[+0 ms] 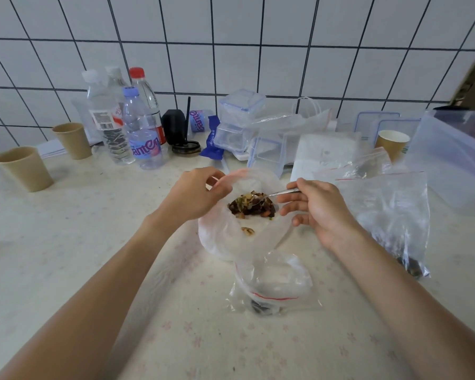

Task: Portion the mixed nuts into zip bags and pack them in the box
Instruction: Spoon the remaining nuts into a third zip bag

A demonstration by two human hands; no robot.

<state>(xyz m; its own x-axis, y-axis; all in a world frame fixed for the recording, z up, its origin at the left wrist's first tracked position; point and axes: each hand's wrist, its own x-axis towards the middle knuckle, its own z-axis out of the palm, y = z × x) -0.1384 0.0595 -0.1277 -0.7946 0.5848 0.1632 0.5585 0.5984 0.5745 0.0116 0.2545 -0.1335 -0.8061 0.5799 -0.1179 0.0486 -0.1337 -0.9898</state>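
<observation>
While the left hand (196,193) pinches the rim of a white bag (220,237) at its 10 o'clock edge, the right hand (317,207) grips a spoon (274,194) whose bowl rests in the nuts (251,205) heaped between both hands. One loose nut (248,231) lies at 6 o'clock of the heap. Nearer the person, a zip bag (272,286) lies on the bench (66,256), holding a few dark nuts. At 3 o'clock, a second zip bag (392,215) holds nuts in its lower corner.

Three paper cups (25,168), four upright water bottles (144,133), one spoon (274,193), two hands (195,193).
</observation>
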